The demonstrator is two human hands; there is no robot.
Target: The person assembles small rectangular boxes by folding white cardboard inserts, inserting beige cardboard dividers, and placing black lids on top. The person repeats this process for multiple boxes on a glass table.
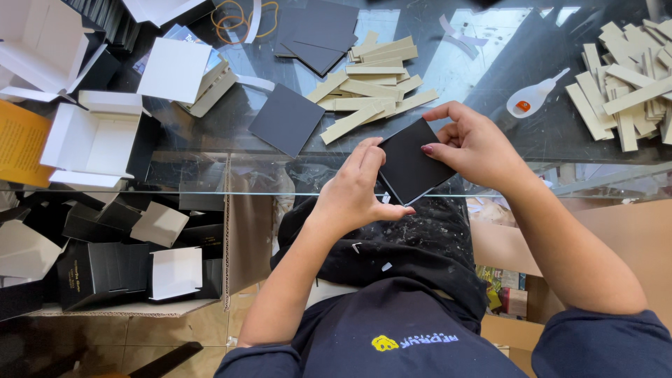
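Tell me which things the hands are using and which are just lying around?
In use: black square card, left hand, right hand.
Lying about: tan card strips, glue bottle, rubber bands, white boxes.

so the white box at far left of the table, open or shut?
Open. The white box has its flaps spread and its bare white inside shows.

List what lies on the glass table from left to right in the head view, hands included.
Open white box → loose black square card → left hand → black square card held in both hands → right hand → white glue bottle → pile of tan card strips.
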